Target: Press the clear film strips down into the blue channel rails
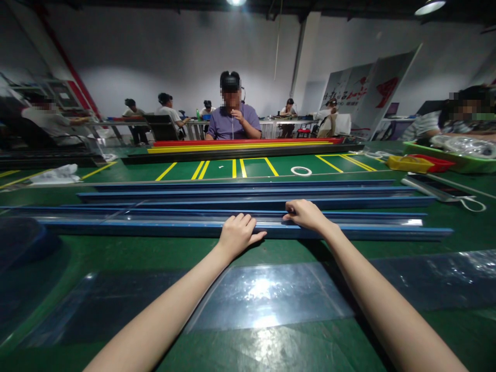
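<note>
A long blue channel strip [174, 228] with raised edges lies across the green table in front of me. My left hand [239, 233] grips its near edge, with the fingers over the rim and the thumb along the front face. Inside the same channel, close to the far rim, my right hand [304, 214] has its fingers curled in; what they hold, if anything, is hidden. More blue channel strips [251, 197] lie parallel just beyond. Nearer to me, flat transparent plastic sheets [267, 294] stretch under my forearms and reflect the ceiling light.
Farther back are red, yellow [240, 148] and black strips, with a seated person [234, 121] behind them. A white ring [301, 171] lies on the table. To the right are a phone [439, 185] with a cable, a yellow tray [411, 164] and a green tray [461, 160].
</note>
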Tool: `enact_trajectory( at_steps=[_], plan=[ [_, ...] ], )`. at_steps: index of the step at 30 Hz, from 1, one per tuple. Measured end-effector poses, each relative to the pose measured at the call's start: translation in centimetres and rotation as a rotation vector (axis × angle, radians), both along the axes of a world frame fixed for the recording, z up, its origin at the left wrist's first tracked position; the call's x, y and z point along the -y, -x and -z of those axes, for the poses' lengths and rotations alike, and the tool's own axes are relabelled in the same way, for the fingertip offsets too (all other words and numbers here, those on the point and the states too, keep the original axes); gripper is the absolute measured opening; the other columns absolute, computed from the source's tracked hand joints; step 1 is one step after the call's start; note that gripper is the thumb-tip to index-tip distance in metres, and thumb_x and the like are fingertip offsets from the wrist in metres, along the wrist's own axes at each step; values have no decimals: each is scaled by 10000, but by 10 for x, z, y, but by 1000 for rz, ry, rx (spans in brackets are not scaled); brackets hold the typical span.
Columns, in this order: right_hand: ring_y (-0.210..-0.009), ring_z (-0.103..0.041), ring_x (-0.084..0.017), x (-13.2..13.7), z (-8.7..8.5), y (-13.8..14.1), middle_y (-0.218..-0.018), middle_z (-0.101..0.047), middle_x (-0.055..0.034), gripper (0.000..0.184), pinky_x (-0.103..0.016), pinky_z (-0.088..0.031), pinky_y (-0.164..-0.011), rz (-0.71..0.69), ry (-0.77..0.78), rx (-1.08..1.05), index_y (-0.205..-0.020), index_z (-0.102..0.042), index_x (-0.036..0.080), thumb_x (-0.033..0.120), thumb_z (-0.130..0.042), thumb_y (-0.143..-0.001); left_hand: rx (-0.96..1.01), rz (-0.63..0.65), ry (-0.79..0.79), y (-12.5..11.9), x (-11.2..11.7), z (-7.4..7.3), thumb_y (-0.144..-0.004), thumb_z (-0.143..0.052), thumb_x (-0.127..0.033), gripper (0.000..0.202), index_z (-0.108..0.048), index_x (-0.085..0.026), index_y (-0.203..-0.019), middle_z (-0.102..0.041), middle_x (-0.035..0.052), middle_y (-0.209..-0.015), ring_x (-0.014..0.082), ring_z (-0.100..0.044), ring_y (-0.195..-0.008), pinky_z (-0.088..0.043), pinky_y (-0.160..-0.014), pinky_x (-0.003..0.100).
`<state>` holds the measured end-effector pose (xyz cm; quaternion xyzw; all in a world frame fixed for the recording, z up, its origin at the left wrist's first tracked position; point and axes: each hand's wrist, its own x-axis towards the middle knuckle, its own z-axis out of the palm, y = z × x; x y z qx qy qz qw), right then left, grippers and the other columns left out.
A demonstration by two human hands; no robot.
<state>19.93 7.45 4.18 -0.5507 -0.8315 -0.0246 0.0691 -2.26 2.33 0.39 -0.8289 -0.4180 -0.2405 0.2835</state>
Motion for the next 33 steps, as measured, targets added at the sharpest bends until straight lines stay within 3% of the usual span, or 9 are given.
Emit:
enact_trajectory(
  at_steps=[14, 27, 33],
  plan=[
    [-722, -559, -170, 0, 3, -1, -803, -630, -43, 160, -220, -288, -521, -2, 16, -44, -753, -548, 203, 361, -537, -732, 39, 19, 11, 0, -3, 3, -819, -420, -501, 413, -539, -166, -607, -568, 22, -599, 149, -502, -591, -272, -536, 281],
    [-679, -537, -161, -3, 9, -3, -763, -618, -42, 156, -222, -302, -535, -22, 16, -111, -706, -515, 195, 345, -554, -719, 45, -60, 244, -1, -1, -3, -810, -406, -533, 452, -600, -156, -655, -602, 43, -680, 155, -533, -660, -312, -548, 251],
    [-661, -520, -152, -5, 8, -4, -738, -603, -42, 174, -221, -313, -555, -38, 43, -140, -697, -510, 187, 352, -563, -715, 64, -80, 452, 1, -4, -13, -783, -410, -579, 482, -625, -167, -656, -605, 37, -741, 159, -551, -720, -328, -550, 227]
  ],
)
